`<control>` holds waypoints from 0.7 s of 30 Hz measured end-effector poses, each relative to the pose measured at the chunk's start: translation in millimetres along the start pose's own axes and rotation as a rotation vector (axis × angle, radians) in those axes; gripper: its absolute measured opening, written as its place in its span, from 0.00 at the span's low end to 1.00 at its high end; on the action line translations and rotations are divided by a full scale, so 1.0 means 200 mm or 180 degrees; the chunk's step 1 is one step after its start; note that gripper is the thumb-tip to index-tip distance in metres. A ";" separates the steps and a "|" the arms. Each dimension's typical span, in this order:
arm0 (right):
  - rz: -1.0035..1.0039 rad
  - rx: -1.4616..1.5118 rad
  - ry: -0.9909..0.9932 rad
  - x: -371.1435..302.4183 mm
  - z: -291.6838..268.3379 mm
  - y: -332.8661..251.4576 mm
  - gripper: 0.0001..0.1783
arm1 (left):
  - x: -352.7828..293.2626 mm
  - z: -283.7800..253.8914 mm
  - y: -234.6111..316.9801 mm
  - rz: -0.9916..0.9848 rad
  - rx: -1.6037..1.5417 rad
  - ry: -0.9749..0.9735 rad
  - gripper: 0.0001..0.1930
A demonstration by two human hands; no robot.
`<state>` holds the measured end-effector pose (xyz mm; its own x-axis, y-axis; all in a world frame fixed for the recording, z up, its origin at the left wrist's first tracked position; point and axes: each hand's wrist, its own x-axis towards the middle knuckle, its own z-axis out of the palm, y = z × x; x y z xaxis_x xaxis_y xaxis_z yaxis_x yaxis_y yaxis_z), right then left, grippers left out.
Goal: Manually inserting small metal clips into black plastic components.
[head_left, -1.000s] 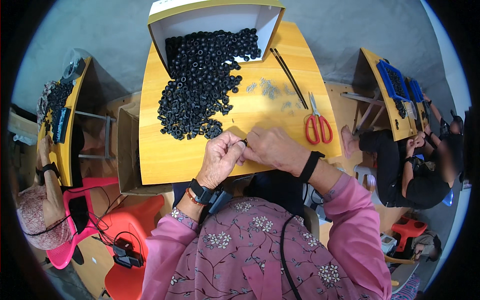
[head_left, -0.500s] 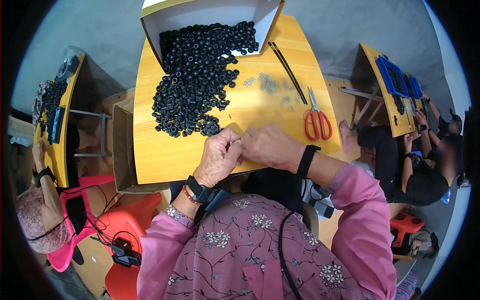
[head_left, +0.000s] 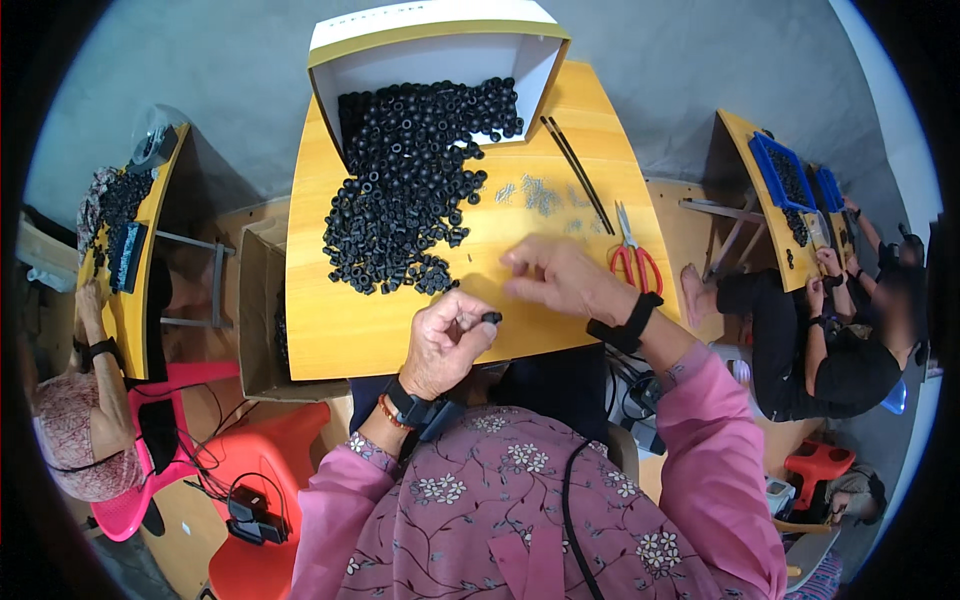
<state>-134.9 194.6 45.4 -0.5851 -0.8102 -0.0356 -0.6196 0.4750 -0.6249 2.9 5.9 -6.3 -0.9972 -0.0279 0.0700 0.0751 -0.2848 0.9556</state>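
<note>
My left hand (head_left: 448,340) is closed in a pinch at the table's front edge, gripping a small black rubber piece (head_left: 491,317) whose end pokes out past the fingertips. To its right, my right hand (head_left: 560,275) hovers over the wooden table (head_left: 400,335), with thumb and forefinger apart and nothing seen between them. Just beyond it are scattered tiny silvery metal bits (head_left: 540,195). A large heap of similar black rubber pieces (head_left: 400,215) spreads over the table beyond my left hand.
The heap spills from a white and yellow box (head_left: 440,35) lying on its side. Red-handled scissors (head_left: 634,262) and two dark thin sticks (head_left: 578,175) lie at the right. A cardboard carton (head_left: 262,330) stands left of the table. People work at side tables.
My hands were together and have parted. The right one has moved away and opened, while the left keeps the black rubber piece, now visible. The whole view has shifted slightly.
</note>
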 end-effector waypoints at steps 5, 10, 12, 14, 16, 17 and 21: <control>-0.0078 0.0043 0.1485 0.23 0.06 0.06 0.12 | -0.07 -0.04 0.06 0.0253 0.0276 0.0154 0.09; -0.0160 0.0003 0.1096 0.39 0.11 0.01 0.10 | -0.14 -0.29 0.20 0.0951 0.0407 0.1762 0.07; -0.0098 -0.0001 0.0995 0.42 0.13 0.00 0.10 | -0.16 -0.46 0.22 0.1216 0.0379 0.2536 0.08; 0.0173 -0.0198 0.1100 0.44 0.15 -0.02 0.10 | -0.20 -0.64 0.22 0.1215 0.0293 0.3170 0.08; 0.0193 -0.0178 0.1127 0.47 0.15 -0.02 0.10 | -0.24 -0.81 0.20 0.1143 0.0146 0.3595 0.09; 0.0198 -0.0148 0.1160 0.48 0.15 -0.03 0.10 | -0.29 -0.91 0.18 0.1173 0.0076 0.3745 0.11; 0.0179 -0.0102 0.1093 0.51 0.16 -0.05 0.09 | -0.36 -1.16 0.06 0.1025 -0.0224 0.4018 0.19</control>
<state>-171.8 96.0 23.0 -0.7573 -0.6221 0.1985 -0.5942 0.5305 -0.6045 77.2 -218.3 -66.5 -0.2431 -0.9681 -0.0606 0.3464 -0.1450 0.9268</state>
